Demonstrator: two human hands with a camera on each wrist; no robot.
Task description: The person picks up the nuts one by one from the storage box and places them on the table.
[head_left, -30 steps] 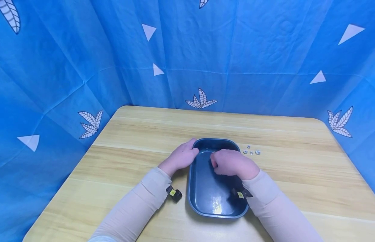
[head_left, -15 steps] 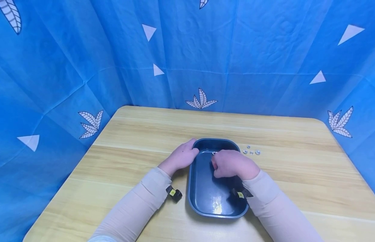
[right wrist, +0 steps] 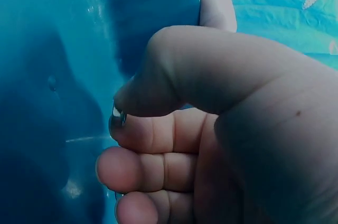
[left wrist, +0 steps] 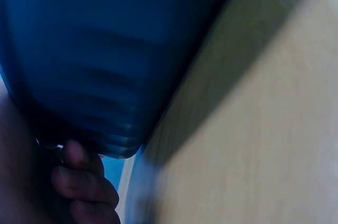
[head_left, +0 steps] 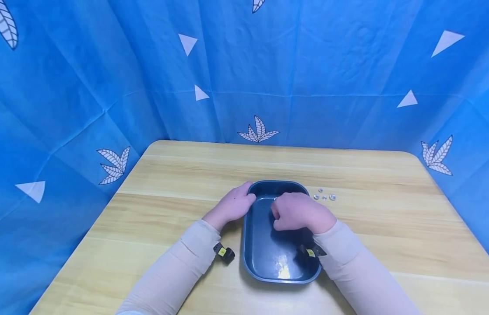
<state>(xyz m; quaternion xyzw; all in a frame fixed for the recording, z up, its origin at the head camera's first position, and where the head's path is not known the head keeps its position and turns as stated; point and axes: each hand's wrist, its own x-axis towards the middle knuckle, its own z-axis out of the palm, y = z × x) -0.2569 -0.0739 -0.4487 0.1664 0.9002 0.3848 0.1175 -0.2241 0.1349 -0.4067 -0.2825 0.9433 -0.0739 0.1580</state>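
Note:
A dark blue rectangular tray (head_left: 281,281) stands on the wooden table. My left hand (head_left: 232,204) grips its far left rim, thumb over the edge; in the left wrist view, curled fingers (left wrist: 84,182) show by the outer wall. Inside the tray's far half is my right hand (head_left: 299,212), its fingers curled. Thumb and index finger pinch a small shiny metal ring (right wrist: 119,113) in the right wrist view, just above the tray floor. Between lower fingers another shiny bit (right wrist: 118,195) peeks out, too covered to identify.
Several small silvery round metal pieces (head_left: 332,197) lie on the table (head_left: 181,175) just right of the tray's far end. A blue patterned curtain (head_left: 327,65) hangs behind the table and at both sides.
The head view has shifted slightly, moving the scene a little left. A small silvery ring showing beyond my right fingertips half a second ago is now mostly hidden. My left hand keeps its grip.

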